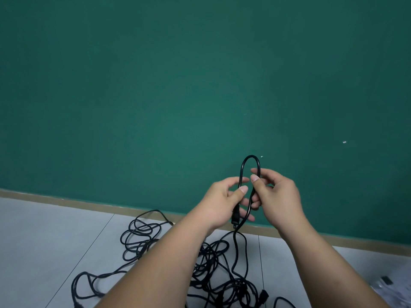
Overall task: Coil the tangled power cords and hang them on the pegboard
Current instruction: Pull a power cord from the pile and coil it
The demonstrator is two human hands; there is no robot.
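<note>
Two bare forearms reach out over a grey tiled floor (44,241) toward a dark green wall (178,85), holding a black power cord (251,157) bent into a narrow upright loop. The left grip (222,203) is closed around one leg of the loop, thumb laid along the strand and fingers curled behind it, and the cord's black plug (235,218) pokes out below the palm. The right grip (278,192) pinches the other leg of the loop between thumb and forefinger, just beside the left thumb, its other fingers loosely curled below. The top of the loop stands above both grips, against the wall.

From the hands the cord drops to the floor and runs into a tangled pile of black cords (213,263) sprawled across the tiles beneath the forearms. Loose loops spread to the left, near the tan skirting strip (66,202) at the foot of the wall. A black connector (263,294) lies at the pile's near edge.

Two small white specks (344,142) mark the wall to the right. A blurred dark item (385,280) lies on something pale at the lower right corner; what it is cannot be told.
</note>
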